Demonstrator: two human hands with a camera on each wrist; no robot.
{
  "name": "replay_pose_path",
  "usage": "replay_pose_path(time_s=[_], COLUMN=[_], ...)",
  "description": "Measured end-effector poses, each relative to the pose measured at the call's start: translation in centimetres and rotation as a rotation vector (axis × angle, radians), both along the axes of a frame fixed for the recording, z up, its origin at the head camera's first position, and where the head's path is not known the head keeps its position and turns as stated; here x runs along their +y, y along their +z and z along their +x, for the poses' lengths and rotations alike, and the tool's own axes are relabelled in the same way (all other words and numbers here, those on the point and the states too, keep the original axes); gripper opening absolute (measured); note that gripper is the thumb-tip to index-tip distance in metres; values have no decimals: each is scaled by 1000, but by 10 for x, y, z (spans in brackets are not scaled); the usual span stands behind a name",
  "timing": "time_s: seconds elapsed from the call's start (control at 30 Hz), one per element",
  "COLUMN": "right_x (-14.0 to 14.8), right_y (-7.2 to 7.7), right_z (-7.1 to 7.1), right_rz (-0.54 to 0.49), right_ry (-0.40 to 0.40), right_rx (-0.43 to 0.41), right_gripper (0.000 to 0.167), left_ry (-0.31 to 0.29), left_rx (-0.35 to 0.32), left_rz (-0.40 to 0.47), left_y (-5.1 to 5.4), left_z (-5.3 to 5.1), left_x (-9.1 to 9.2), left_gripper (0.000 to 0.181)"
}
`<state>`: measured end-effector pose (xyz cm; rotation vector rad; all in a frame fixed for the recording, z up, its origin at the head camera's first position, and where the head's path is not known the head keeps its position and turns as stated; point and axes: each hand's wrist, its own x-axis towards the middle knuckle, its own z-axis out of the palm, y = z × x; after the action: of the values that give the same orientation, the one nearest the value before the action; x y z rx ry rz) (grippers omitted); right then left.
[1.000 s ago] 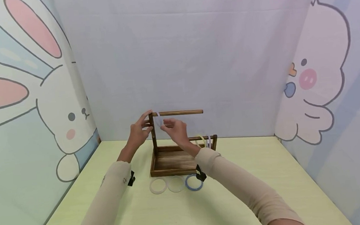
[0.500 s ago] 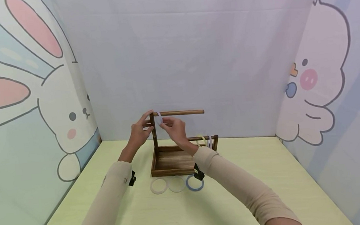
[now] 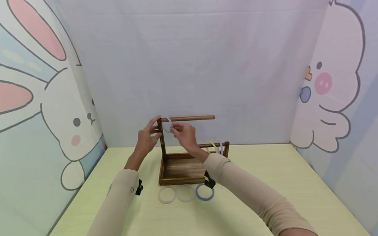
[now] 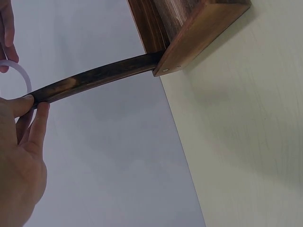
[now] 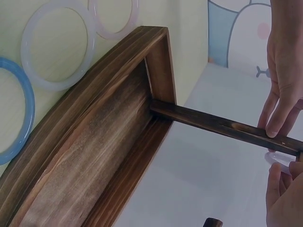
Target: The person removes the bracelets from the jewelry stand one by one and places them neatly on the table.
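A dark brown wooden rack (image 3: 162, 146) stands on the table, its top rod (image 3: 192, 118) running right from a tall post. My left hand (image 3: 145, 140) grips that post (image 4: 94, 78) near its top, thumb on one side and fingers on the other. A pale lavender bangle (image 3: 171, 123) is around the rod close to the post. My right hand (image 3: 186, 136) pinches the bangle's right side between thumb and fingers. In the left wrist view the bangle (image 4: 20, 71) shows just beyond the post; in the right wrist view the right hand (image 5: 286, 194) partly hides it.
In front of the rack's tray (image 3: 181, 181) lie a pinkish bangle (image 3: 167, 202), a whitish bangle (image 3: 186, 201) and a blue bangle (image 3: 205, 199) in a row. A yellow bangle (image 3: 213, 146) and a lavender one (image 3: 221, 148) hang on the lower bar at right.
The bangle in my right hand has turned on the rod, from nearly edge-on to showing more of its curve. The left hand keeps its grip on the post.
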<state>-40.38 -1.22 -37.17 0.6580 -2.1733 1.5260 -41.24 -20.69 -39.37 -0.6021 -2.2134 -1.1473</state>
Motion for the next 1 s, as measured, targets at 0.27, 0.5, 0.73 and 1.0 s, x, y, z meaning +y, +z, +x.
replay_pose_path(time_s=[0.27,0.5,0.73,1.0], right_x=[9,19,28,41], right_y=[2,0,0,2], right_z=[1,0,1,3], right_rz=[-46,-34,-53,-43], right_ry=[-3,13,27,36], right_rx=[-28,-16,-41,-53], right_gripper=[23,25,27,29], left_ry=[5,-1,1,-10], left_rx=[-4,12,25,29], left_rz=[-1,-23,-20,-15], left_y=[2,1,0,-1], left_z=[0,-1,1,1], left_x=[1,1,0,-1], left_gripper=[79,81,79,79])
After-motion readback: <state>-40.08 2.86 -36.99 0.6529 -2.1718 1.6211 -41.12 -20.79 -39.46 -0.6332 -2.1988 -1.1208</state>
